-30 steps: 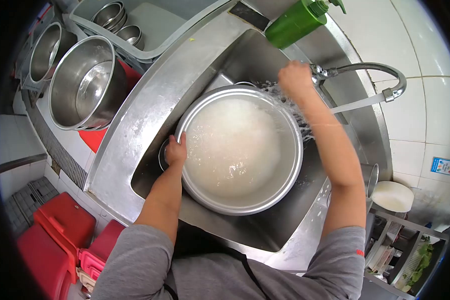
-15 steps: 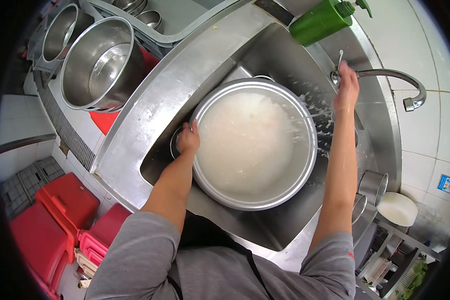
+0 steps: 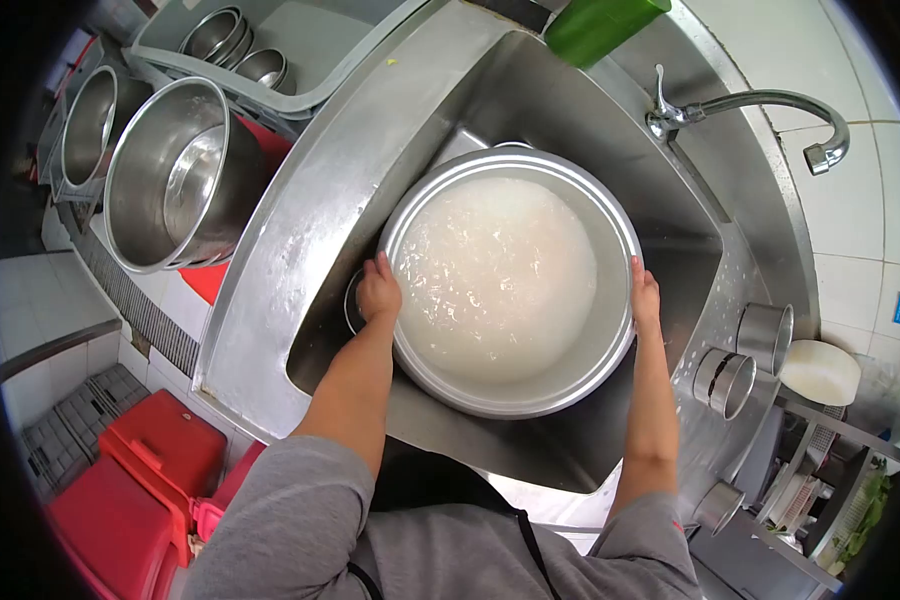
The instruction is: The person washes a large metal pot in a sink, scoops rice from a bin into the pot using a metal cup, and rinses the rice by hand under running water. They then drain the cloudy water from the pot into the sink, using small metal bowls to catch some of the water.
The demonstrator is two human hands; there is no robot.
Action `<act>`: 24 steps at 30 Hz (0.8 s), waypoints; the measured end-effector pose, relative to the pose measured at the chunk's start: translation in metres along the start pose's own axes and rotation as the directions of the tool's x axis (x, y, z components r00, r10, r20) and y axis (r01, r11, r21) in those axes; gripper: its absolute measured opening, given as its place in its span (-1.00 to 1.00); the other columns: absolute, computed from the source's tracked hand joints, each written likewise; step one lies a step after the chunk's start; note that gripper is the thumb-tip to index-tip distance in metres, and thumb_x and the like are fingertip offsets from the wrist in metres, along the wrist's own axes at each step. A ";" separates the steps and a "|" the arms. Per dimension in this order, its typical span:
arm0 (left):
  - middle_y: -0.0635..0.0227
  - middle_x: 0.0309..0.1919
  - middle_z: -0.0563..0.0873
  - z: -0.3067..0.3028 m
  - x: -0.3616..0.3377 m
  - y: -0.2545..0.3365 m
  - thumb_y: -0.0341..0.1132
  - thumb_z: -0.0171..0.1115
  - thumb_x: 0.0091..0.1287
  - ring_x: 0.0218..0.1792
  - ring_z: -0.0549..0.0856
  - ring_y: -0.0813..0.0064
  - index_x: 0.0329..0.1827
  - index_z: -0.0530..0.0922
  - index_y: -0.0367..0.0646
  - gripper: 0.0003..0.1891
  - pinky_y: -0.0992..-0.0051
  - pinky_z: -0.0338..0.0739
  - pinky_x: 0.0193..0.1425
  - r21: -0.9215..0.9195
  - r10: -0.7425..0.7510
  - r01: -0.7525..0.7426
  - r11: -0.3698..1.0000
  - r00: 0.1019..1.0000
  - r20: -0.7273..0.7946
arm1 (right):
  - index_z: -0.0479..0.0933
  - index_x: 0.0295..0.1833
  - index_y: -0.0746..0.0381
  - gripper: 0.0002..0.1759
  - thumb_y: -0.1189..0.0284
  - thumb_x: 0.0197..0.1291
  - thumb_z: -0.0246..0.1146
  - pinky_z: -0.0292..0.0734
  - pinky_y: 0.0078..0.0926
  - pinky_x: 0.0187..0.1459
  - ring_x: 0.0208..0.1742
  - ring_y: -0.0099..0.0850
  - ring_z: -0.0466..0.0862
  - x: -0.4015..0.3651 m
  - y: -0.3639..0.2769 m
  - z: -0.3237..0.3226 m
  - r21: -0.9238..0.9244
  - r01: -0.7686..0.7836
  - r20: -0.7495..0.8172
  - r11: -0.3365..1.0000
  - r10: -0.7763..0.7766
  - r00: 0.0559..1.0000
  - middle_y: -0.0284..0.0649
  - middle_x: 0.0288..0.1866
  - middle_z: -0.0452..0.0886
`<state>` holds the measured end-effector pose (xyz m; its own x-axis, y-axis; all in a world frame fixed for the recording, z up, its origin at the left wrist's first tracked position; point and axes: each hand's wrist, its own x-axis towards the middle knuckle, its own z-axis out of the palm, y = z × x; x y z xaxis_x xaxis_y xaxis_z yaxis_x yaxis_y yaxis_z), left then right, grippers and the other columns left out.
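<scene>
A large round metal pot stands in the stainless steel sink, holding cloudy white liquid with small ripples and bubbles on top. What lies under the liquid is hidden. My left hand is closed on the pot's left rim, beside a loop handle. On the opposite side, my right hand grips the right rim, with fingers over the edge. The tap is at the upper right, its spout swung out over the sink's back ledge, and no water runs from it.
A green bottle stands at the sink's back edge. Big steel pots and a grey tub with bowls are left. Small steel pots and a white round block sit right. Red bins are lower left.
My right hand has left the tap lever and come down onto the pot's right rim. Splashing water at the right has stopped. The liquid's surface looks calmer; my left hand stays on the rim.
</scene>
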<state>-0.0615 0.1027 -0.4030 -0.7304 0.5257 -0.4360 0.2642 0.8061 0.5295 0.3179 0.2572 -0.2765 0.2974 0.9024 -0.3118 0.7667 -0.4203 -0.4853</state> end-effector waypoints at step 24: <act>-0.04 -0.27 0.56 0.059 0.046 -0.060 -0.07 -0.21 0.29 -0.26 0.53 -0.04 -0.15 0.48 -0.26 -0.58 0.19 0.40 -0.17 -0.312 0.019 -0.005 0.950 0.999 0.041 | 0.43 -0.18 0.38 -0.26 -0.19 0.05 -0.07 0.38 -0.20 -0.10 -0.09 0.08 0.49 -0.073 -0.087 -0.032 -0.222 0.037 -0.134 0.974 -0.068 0.989 0.20 -0.23 0.52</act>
<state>-0.0742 0.0946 -0.4979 -0.6987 0.5513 -0.4559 0.0576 0.6785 0.7323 0.2483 0.2310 -0.1854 0.3178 0.9335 -0.1659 0.8844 -0.3549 -0.3031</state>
